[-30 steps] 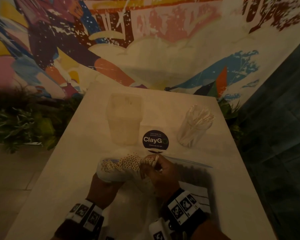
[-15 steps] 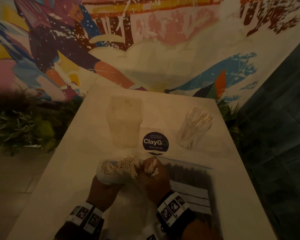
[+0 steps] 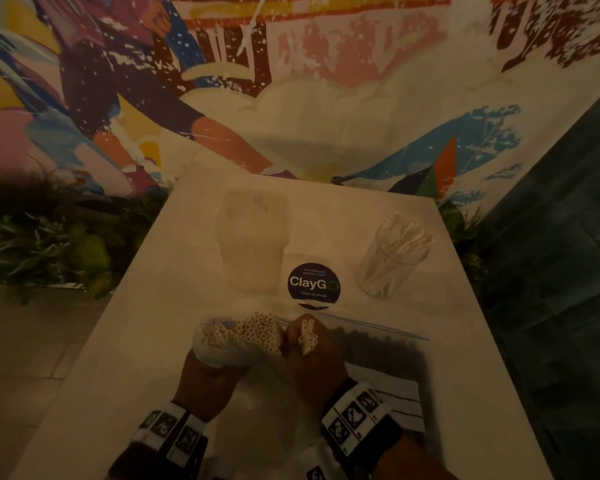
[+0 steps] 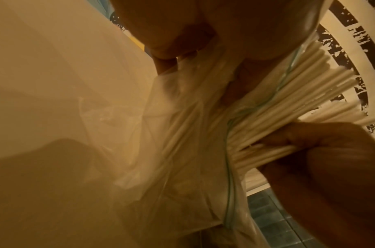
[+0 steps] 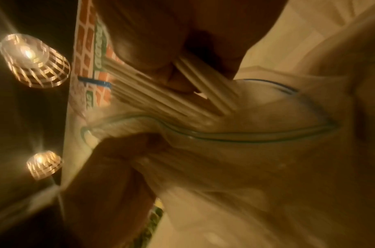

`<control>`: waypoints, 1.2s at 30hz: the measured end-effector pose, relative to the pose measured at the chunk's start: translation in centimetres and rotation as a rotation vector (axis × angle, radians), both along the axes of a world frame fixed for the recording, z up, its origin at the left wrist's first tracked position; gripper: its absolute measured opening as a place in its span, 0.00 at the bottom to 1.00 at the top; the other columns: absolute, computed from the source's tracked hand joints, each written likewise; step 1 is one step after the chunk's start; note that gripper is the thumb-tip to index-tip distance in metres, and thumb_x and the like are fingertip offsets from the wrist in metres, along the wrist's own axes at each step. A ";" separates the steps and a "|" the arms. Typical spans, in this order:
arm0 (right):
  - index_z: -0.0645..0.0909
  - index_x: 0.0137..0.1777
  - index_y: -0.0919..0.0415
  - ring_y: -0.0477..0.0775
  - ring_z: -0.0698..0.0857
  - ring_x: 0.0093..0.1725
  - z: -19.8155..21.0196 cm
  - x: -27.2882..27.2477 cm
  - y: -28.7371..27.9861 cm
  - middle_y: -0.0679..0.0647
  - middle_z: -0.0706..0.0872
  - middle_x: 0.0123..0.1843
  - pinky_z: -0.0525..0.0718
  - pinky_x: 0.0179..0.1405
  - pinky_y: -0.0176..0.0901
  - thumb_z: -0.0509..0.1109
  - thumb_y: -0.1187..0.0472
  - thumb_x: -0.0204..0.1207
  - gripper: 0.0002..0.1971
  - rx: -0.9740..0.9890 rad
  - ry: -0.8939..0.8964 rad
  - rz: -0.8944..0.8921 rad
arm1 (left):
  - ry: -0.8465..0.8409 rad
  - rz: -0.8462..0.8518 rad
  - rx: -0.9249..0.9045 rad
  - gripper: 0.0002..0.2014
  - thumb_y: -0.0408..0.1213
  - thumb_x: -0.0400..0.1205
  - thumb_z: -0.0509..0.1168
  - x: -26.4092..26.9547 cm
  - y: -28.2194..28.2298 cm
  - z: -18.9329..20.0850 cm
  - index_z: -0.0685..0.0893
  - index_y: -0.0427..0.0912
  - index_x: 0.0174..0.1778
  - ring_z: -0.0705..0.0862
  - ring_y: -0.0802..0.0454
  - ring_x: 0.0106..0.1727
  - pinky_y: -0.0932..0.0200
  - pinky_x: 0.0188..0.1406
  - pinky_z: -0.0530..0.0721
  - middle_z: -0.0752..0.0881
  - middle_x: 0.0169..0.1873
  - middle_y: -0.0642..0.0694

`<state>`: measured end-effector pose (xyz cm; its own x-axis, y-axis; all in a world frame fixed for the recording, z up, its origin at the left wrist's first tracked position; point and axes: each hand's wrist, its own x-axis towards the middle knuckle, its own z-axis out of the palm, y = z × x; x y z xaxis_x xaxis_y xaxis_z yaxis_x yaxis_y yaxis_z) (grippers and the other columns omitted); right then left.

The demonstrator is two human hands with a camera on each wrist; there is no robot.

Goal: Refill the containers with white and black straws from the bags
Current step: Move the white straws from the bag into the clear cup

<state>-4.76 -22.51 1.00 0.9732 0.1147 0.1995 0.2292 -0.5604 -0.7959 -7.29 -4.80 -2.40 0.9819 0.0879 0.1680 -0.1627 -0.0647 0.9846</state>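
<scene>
My left hand (image 3: 219, 367) grips a clear zip bag (image 4: 182, 134) around its neck, with a bundle of white straws (image 3: 257, 332) sticking out of the mouth. Just to the right, my right hand (image 3: 310, 351) holds a small bunch of white straws (image 3: 307, 336) pulled apart from the bundle; its fingers (image 5: 161, 50) curl round them. A second bag with black straws (image 3: 378, 362) lies flat under my right wrist. Further back stand a frosted square container (image 3: 253, 237) and a clear round container (image 3: 394, 261) holding white straws.
Everything sits on a pale table (image 3: 118, 358) with a round dark ClayGo sticker (image 3: 314, 285) between the containers. A painted mural wall rises behind it, plants (image 3: 49, 244) lie to the left and dark floor tiles (image 3: 551, 271) to the right.
My right hand has closed round a few white straws and drawn them slightly out and away from the main bundle. The left hand keeps its grip on the bag.
</scene>
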 end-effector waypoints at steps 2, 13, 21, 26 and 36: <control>0.71 0.32 0.59 0.47 0.71 0.31 -0.3 0.1 -0.2 0.55 0.75 0.30 0.69 0.33 0.29 0.65 0.66 0.74 0.10 0.021 -0.046 -0.036 | 0.010 0.003 0.026 0.22 0.60 0.60 0.75 0.0 -0.1 -0.1 0.83 0.77 0.51 0.85 0.70 0.52 0.60 0.52 0.84 0.87 0.49 0.73; 0.67 0.32 0.44 0.57 0.79 0.36 -0.2 -0.6 -0.5 0.61 0.80 0.35 0.81 0.37 0.49 0.58 0.61 0.73 0.12 0.125 0.110 -0.013 | -0.046 0.004 0.017 0.23 0.71 0.60 0.72 -0.2 -0.4 1.0 0.84 0.75 0.51 0.85 0.73 0.50 0.76 0.48 0.83 0.87 0.48 0.73; 0.70 0.31 0.59 0.51 0.84 0.39 3.0 -0.5 -0.8 0.59 0.83 0.35 0.83 0.44 0.36 0.62 0.77 0.61 0.12 0.742 0.133 -0.107 | -0.051 0.008 -0.001 0.23 0.69 0.61 0.73 -0.2 -0.3 0.9 0.84 0.73 0.53 0.85 0.73 0.51 0.75 0.50 0.82 0.87 0.49 0.73; 0.69 0.31 0.60 0.56 0.84 0.32 6.7 -0.4 -1.5 0.62 0.83 0.29 0.85 0.41 0.41 0.61 0.78 0.59 0.12 0.959 0.062 -0.059 | -0.052 0.007 -0.006 0.23 0.54 0.58 0.76 -0.1 -0.4 0.4 0.84 0.76 0.50 0.85 0.73 0.49 0.76 0.47 0.83 0.87 0.46 0.74; 0.70 0.31 0.53 0.51 0.67 0.19 12.6 2.4 -6.3 0.56 0.84 0.28 0.67 0.19 0.36 0.61 0.78 0.67 0.16 0.987 -0.142 -0.259 | -0.044 -0.011 0.009 0.21 0.59 0.60 0.76 0.0 -0.4 0.9 0.85 0.75 0.50 0.85 0.72 0.50 0.74 0.49 0.83 0.88 0.48 0.73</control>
